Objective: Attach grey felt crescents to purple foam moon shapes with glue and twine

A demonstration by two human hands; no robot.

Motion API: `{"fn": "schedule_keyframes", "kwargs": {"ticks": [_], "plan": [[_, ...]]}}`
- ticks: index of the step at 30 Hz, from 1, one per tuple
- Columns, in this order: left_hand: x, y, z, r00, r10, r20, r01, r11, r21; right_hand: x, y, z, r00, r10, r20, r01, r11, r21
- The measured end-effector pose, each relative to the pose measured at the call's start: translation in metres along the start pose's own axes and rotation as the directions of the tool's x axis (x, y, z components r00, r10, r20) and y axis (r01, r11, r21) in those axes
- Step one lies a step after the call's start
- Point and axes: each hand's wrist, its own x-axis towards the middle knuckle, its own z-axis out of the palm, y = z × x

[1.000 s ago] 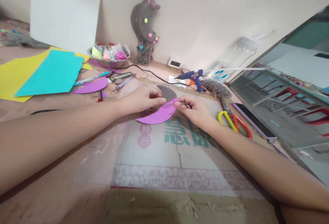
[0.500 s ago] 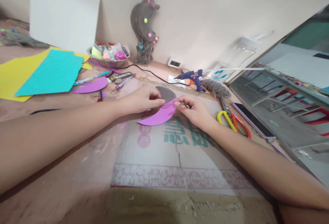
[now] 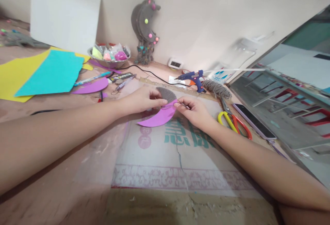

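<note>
Over the printed cardboard, a purple crescent cutout (image 3: 158, 116) is held up, its far part wound with grey yarn (image 3: 167, 94). My left hand (image 3: 146, 99) is closed on the wound part, thumb on the near side and fingers partly hidden behind. At the crescent's right edge, my right hand (image 3: 192, 108) pinches a strand of the yarn where it crosses the purple face. A short dark bit shows among the right fingers, too small to make out. The crescent's lower left tip points free, below my left hand.
Right of my hands lie scissors (image 3: 234, 123), a phone (image 3: 254, 121), a grey yarn skein (image 3: 218, 89) and a blue glue gun (image 3: 193, 78). Leftward are a purple cutout (image 3: 91, 86), turquoise sheet (image 3: 53, 73) and metal bowl (image 3: 109, 62). A decorated crescent (image 3: 144, 22) hangs behind.
The crescent's free tip has shifted slightly left and down. Both hands keep nearly the same place and grip.
</note>
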Motion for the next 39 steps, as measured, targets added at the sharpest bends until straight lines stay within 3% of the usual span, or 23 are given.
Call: {"fn": "schedule_keyframes", "kwargs": {"ticks": [8,15,20,31,39], "plan": [[-0.0010,0.0014,-0.0012,0.997,-0.070,0.033,0.068,0.997,0.048,0.0000,-0.0003,0.0007,1.000,-0.021,0.015,0.022,1.000,-0.011],[-0.0036,0.0057,0.0000,1.000,-0.021,-0.014,0.023,0.989,0.148,0.0000,-0.0009,0.0000,1.000,-0.011,0.004,0.011,1.000,-0.026],[-0.0008,0.0021,-0.0020,0.999,-0.012,0.053,0.007,0.996,0.093,-0.0001,-0.0020,-0.0004,1.000,0.013,-0.004,-0.013,1.000,-0.009],[0.0009,-0.0008,-0.0017,0.999,-0.003,0.036,0.001,0.998,0.063,0.0002,-0.0034,-0.0003,1.000,0.029,-0.009,-0.029,1.000,0.005],[0.0019,-0.0035,-0.0017,0.996,0.076,0.037,-0.078,0.996,0.038,-0.0006,-0.0051,-0.0002,0.999,0.039,-0.008,-0.039,0.999,0.025]]}}
